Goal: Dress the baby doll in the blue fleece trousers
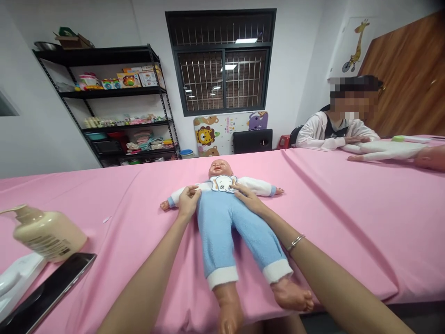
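On the pink table (146,232), doll (222,222) lies face-up; left hand (189,200), half-curled, touches its side, right hand (247,197), nearly open, rests on its chest.

Bare forearms (153,264); slim silver bangle (295,242) on right one.

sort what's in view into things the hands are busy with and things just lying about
Hands' work:
- doll on its back, in a blue-and-white outfit
- left hand and right hand at its chest

Lying about:
- pump bottle
- dark flat object
- white object
- boxed toys on the shelf
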A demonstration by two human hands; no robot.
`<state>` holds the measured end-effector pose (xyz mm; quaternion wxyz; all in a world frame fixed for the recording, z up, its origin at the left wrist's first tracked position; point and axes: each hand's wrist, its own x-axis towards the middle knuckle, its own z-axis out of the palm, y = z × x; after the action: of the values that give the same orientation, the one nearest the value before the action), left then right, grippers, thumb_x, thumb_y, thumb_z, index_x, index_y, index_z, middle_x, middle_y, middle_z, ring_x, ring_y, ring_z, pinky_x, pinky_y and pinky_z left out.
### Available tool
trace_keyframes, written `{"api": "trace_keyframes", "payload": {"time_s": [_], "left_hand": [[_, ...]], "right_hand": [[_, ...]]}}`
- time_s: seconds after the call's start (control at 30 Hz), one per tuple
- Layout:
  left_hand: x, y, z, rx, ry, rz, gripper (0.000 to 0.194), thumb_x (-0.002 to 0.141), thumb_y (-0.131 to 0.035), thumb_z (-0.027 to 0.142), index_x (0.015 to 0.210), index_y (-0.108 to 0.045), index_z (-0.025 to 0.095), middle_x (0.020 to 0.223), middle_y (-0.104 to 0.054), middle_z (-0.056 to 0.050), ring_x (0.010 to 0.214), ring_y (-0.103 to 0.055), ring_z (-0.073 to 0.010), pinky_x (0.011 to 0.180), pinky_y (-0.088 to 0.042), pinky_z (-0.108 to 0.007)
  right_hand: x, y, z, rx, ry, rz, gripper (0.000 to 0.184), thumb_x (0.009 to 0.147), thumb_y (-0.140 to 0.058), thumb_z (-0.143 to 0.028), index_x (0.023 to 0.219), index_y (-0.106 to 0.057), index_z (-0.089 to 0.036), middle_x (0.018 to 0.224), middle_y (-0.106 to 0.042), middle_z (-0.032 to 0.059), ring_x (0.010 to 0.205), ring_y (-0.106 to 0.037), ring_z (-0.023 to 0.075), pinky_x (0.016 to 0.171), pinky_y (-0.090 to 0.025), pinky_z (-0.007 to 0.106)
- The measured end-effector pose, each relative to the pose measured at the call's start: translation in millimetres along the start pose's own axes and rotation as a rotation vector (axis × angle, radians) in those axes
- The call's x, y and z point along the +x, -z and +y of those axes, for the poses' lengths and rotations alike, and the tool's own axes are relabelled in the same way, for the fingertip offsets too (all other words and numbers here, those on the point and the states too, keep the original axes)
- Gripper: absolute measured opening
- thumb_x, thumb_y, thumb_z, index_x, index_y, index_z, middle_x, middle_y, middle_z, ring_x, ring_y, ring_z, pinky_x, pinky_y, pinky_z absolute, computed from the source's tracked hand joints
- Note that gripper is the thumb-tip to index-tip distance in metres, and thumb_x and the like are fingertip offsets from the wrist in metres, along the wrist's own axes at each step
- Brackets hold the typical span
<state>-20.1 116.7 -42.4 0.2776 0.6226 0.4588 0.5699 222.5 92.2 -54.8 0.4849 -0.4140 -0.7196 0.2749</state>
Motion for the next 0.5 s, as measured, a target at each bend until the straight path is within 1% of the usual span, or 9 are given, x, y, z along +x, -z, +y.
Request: {"api": "trace_keyframes", "payload": {"time_s": [0.07,0.1,0.13,0.2,0.3,0.4,0.5], "left_hand": [[-3.4,-1.2,-0.4,0.202,-0.064,-0.069,0.028,0.073,-0.056,0.036,0.093,-0.058,0.016,0.071,-0.059,-0.001,0.072,-0.057,-0.0168,0.071,-0.042,-0.029],[-5.4,-2.4,-0.1,0.291,-0.089,-0.080,0.026,0.074,-0.053,0.034,0.093,-0.058,0.017,0.073,-0.059,-0.001,0.073,-0.057,-0.0170,0.072,-0.042,-0.029],[-7.3,-3.6,0.5,0.356,-0.102,-0.076,0.024,0.076,-0.052,0.033,0.092,-0.059,0.018,0.074,-0.060,0.000,0.074,-0.058,-0.0171,0.072,-0.042,-0.029],[-10.1,-5.3,2.5,0.437,-0.083,-0.048,0.022,0.076,-0.050,0.030,0.092,-0.059,0.018,0.074,-0.061,0.000,0.074,-0.058,-0.0170,0.071,-0.041,-0.028],[-11.2,-4.4,5.4,0.552,-0.013,-0.035,0.019,0.075,-0.051,0.026,0.091,-0.059,0.018,0.068,-0.059,0.001,0.071,-0.058,-0.0172,0.067,-0.040,-0.027],[-10.6,0.2,5.2,0.652,0.042,-0.051,0.018,0.075,-0.050,0.023,0.091,-0.058,0.018,0.065,-0.059,0.002,0.070,-0.058,-0.0176,0.063,-0.039,-0.027],[-11.6,4.4,6.3,0.710,0.042,-0.043,0.018,0.073,-0.050,0.018,0.089,-0.059,0.018,0.064,-0.058,0.002,0.071,-0.058,-0.0181,0.066,-0.040,-0.028]], "right_hand": [[-0.5,3.0,7.3,0.038,-0.006,0.095,0.043,0.083,-0.046,-0.045,0.113,-0.058,-0.016,0.121,-0.055,0.0079,0.116,-0.047,0.0185,0.105,-0.030,0.036],[-0.5,4.6,11.2,0.015,-0.022,0.150,0.041,0.082,-0.048,-0.045,0.107,-0.060,-0.015,0.113,-0.059,0.0080,0.109,-0.051,0.0189,0.101,-0.034,0.036],[-0.5,6.1,15.4,-0.028,-0.046,0.200,0.039,0.081,-0.048,-0.045,0.101,-0.062,-0.015,0.106,-0.062,0.0080,0.102,-0.054,0.0193,0.096,-0.038,0.035],[-1.1,8.4,24.0,-0.126,-0.122,0.268,0.038,0.079,-0.048,-0.047,0.091,-0.063,-0.013,0.094,-0.064,0.0078,0.090,-0.056,0.0193,0.085,-0.041,0.033],[-2.6,9.6,32.9,-0.148,-0.245,0.280,0.041,0.079,-0.044,-0.051,0.082,-0.059,-0.013,0.080,-0.063,0.0061,0.076,-0.055,0.0169,0.069,-0.040,0.028],[-2.5,8.4,33.2,-0.042,-0.291,0.295,0.048,0.077,-0.041,-0.060,0.077,-0.054,-0.013,0.068,-0.057,0.0026,0.064,-0.049,0.0138,0.058,-0.036,0.025],[0.7,5.4,27.9,0.093,-0.324,0.279,0.055,0.073,-0.039,-0.068,0.068,-0.049,-0.014,0.056,-0.048,-0.0001,0.053,-0.041,0.0114,0.050,-0.030,0.024]]}}
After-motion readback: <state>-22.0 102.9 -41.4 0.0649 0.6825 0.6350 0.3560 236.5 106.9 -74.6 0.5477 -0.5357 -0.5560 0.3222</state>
